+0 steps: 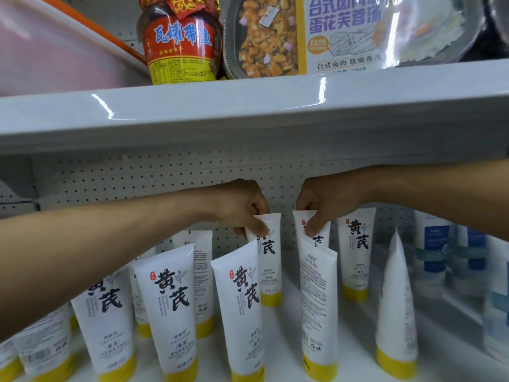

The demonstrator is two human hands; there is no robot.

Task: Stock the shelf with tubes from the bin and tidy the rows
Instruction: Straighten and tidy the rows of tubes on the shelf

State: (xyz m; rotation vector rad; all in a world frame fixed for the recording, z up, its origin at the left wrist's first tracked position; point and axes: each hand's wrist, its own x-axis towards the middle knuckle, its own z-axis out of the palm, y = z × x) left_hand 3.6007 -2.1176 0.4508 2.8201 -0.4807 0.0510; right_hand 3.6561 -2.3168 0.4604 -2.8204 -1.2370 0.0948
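Both arms reach in under the upper shelf point(248, 119). The left hand point(242, 208) pinches the top seam of a tube point(271, 260) in the back row, thumb in front, fingers curled behind. Just beside it, the right hand point(327, 202) pinches the top of a second tube point(322, 235) the same way. Both stand upright on the shelf point(358, 340), partly hidden by front tubes point(170, 307). A jar point(181, 42) sits above

tubes point(170, 307) | white, yellow caps | upright cap-down (rows uneven) | on shelf point(356, 340)
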